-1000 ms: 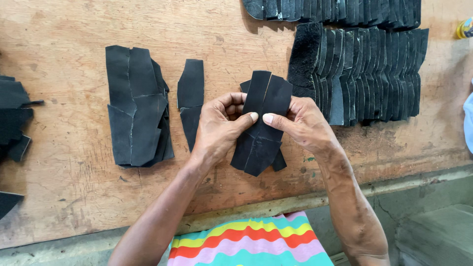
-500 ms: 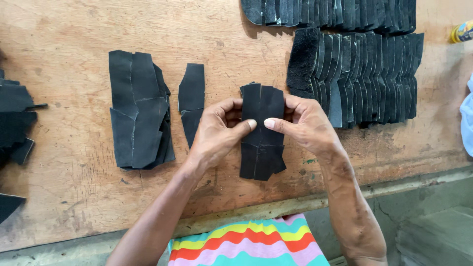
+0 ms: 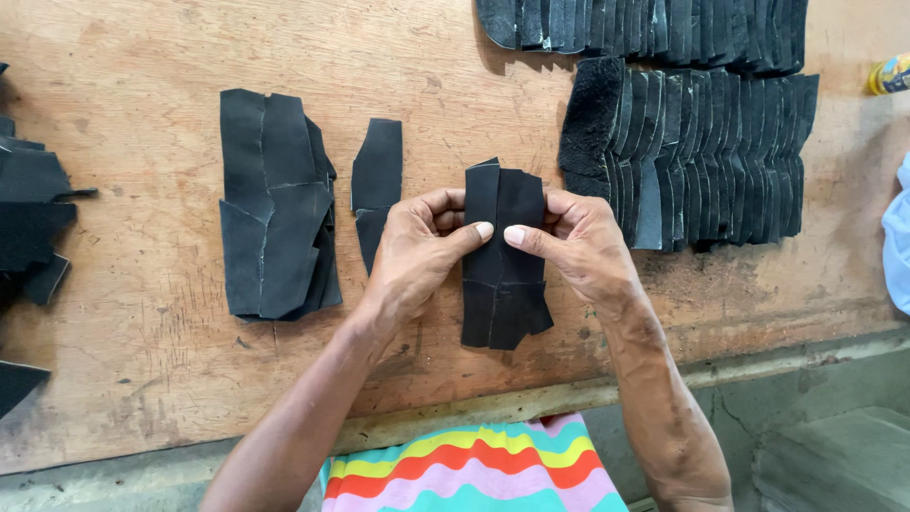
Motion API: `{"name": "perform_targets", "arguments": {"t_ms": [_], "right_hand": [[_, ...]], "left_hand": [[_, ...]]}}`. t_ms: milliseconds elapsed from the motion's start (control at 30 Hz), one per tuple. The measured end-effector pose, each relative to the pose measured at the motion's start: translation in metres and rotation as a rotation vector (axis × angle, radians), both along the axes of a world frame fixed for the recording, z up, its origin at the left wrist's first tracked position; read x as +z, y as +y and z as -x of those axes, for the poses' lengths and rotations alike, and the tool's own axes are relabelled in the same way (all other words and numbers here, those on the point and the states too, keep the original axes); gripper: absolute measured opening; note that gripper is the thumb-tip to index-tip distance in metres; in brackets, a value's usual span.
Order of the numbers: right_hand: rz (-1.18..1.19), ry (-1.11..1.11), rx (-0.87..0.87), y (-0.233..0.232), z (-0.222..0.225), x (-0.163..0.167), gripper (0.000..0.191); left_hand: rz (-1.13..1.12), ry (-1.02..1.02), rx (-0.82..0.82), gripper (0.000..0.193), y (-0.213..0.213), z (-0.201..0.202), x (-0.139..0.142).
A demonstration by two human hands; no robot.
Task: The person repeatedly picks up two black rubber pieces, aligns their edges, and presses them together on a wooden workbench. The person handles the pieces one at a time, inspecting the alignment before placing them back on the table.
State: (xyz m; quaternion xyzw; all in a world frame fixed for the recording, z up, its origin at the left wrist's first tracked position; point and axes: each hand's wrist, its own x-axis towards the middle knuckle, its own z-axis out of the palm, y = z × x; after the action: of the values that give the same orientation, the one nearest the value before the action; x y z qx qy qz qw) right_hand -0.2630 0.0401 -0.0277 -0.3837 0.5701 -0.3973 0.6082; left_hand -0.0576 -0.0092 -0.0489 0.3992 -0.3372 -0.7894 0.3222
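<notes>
1. We see both hands over a worn wooden table (image 3: 142,313), near the centre of the view.
2. The left hand (image 3: 412,251) is closed on a small bundle of black cut pieces (image 3: 504,284); its thumb presses on the front, and the fingers curl behind the left edge.
3. The right hand (image 3: 583,246) grips the same bundle from the right edge, thumb on the front. The two thumb tips almost meet in the middle of the bundle.
4. The bundle stands upright in the view, long side from 12 to 6 o'clock. We cannot tell if its lower end touches the table.
5. At 9 o'clock from the bundle, just beside the left hand, lies a single narrow black piece (image 3: 376,185) flat on the table.
6. Further at 9 o'clock lies a flat pile of larger black pieces (image 3: 275,204).
7. At 2 o'clock from the hands a long row of overlapping black pieces (image 3: 706,152) is lying, and a second row (image 3: 654,24) at 12 o'clock near the top edge.
8. More black pieces (image 3: 33,204) are at the far left edge.
9. A small yellow container (image 3: 891,74) shows at the right edge, only partly seen.
10. At 6 o'clock we see striped colourful clothing (image 3: 474,474).
</notes>
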Motion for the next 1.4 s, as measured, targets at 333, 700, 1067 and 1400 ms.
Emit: {"name": "perform_targets", "arguments": {"t_ms": [333, 700, 1067, 1400], "right_hand": [[-0.017, -0.018, -0.017, 0.0, 0.001, -0.002, 0.042], [-0.031, 0.078, 0.043, -0.004, 0.002, 0.007, 0.041], [0.116, -0.039, -0.127, 0.004, -0.004, -0.008, 0.029], [0.002, -0.012, -0.055, 0.004, -0.003, 0.003, 0.041]], "left_hand": [[0.022, -0.06, -0.013, 0.032, 0.0, 0.003, 0.004], [0.072, -0.06, 0.011, 0.023, -0.001, 0.006, -0.002], [0.009, 0.018, 0.02, 0.028, 0.001, 0.005, -0.003], [0.119, -0.039, -0.027, 0.037, 0.001, 0.001, -0.001]]}}
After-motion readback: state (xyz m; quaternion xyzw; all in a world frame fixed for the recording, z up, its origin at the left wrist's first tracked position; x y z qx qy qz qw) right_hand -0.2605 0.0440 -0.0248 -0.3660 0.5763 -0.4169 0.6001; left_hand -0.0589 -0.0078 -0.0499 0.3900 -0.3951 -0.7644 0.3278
